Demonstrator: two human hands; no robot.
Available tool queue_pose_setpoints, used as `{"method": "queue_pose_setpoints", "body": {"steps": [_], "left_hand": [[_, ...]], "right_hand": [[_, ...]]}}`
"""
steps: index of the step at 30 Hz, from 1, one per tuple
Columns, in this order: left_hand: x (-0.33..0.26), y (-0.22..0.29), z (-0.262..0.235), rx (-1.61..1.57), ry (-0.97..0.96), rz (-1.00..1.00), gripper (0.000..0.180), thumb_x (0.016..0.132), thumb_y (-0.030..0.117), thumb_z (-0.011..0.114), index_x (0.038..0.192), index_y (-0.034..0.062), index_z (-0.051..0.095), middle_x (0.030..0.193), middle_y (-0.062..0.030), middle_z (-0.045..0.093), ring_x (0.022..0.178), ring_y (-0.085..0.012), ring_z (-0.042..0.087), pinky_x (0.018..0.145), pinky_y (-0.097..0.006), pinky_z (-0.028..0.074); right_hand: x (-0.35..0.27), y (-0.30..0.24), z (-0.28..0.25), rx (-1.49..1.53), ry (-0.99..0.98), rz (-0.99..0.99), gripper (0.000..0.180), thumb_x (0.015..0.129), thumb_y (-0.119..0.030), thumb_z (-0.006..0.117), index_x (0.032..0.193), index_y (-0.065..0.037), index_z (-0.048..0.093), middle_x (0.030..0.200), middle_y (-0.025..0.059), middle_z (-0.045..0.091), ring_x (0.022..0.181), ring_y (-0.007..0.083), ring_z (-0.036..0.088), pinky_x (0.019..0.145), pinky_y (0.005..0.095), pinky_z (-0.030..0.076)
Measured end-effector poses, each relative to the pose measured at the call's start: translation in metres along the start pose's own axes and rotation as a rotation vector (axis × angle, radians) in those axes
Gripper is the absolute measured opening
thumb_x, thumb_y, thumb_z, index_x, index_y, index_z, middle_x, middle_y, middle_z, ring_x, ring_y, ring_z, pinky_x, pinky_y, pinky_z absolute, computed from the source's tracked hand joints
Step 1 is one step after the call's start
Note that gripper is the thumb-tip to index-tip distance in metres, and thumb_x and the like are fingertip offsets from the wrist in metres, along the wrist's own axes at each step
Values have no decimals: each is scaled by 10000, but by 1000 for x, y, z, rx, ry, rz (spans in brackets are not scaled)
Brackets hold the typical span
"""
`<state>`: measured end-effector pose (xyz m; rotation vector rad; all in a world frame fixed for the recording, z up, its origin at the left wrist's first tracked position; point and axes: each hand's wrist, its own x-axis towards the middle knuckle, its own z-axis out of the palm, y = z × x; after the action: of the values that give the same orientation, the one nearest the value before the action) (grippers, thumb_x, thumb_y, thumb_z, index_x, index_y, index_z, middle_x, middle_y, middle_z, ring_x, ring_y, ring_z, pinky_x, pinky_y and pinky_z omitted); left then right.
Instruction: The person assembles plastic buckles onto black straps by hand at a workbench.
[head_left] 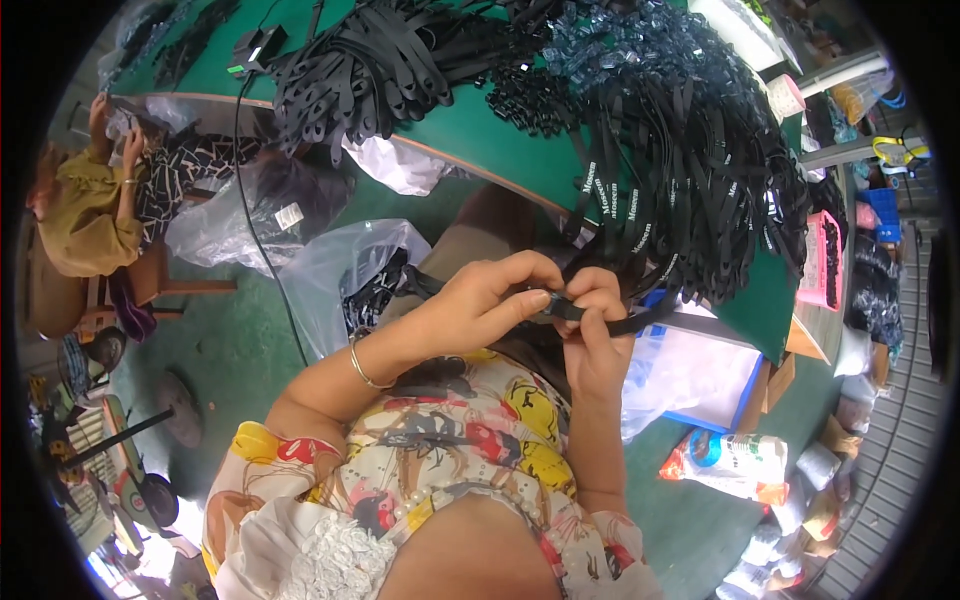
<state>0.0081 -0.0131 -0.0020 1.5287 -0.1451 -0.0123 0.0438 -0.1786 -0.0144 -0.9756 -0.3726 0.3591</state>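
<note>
Close to my body, my left hand (490,302) and my right hand (597,330) meet, both closed in a pinch on one black strap (640,318). A small dark buckle or clip sits on the strap between my fingertips, partly hidden by them. One length of the strap runs off to the right past my right hand, and black webbing also shows behind my left hand. Just beyond my hands, a thick bunch of black straps (690,190) with pale printing hangs over the edge of the green table (470,150).
Another heap of black straps (370,80) lies farther left, near a black cable (240,180). Dark translucent buckles (640,50) and small black clips (530,100) are piled behind. A blue-edged bin (700,380) and a white-and-red bag (725,465) stand right. A co-worker (90,220) sits far left.
</note>
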Motion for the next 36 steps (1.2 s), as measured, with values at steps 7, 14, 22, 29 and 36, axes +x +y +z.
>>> {"method": "queue_pose_setpoints", "body": {"steps": [7,14,22,29,36], "left_hand": [[0,0,0,-615,-107,-329,124,897,156,479,951,46,496,823,2,482,684,-78,455,599,-207,384],[-5,-8,2,-864,-126,-372,148,894,189,488,836,58,451,772,-2,477,642,-78,469,581,-202,377],[-6,-7,2,-713,-53,-426,108,829,111,550,798,41,474,723,-10,476,622,-86,473,558,-200,374],[-8,-13,0,-1011,-70,-430,64,803,68,532,802,20,491,739,-49,521,637,-129,526,594,-225,418],[-13,-20,1,-1027,-32,-348,27,774,36,513,780,14,499,733,-62,538,633,-146,547,612,-234,438]], "right_hand": [[-1,6,-1,-470,-55,-40,274,725,18,685,941,38,517,1021,83,440,831,134,535,719,234,461],[-1,5,3,-479,-80,-121,228,757,-16,667,933,42,534,1002,94,442,760,147,582,690,237,485],[4,4,2,-749,-152,-264,241,742,-72,698,920,20,563,990,94,460,834,156,546,683,261,475],[3,2,6,-493,-177,-143,202,783,-34,643,938,49,544,1008,105,445,833,166,558,681,257,513],[2,8,9,-337,-188,-67,188,818,-49,611,948,58,528,1019,116,431,769,173,589,660,258,522]]}}
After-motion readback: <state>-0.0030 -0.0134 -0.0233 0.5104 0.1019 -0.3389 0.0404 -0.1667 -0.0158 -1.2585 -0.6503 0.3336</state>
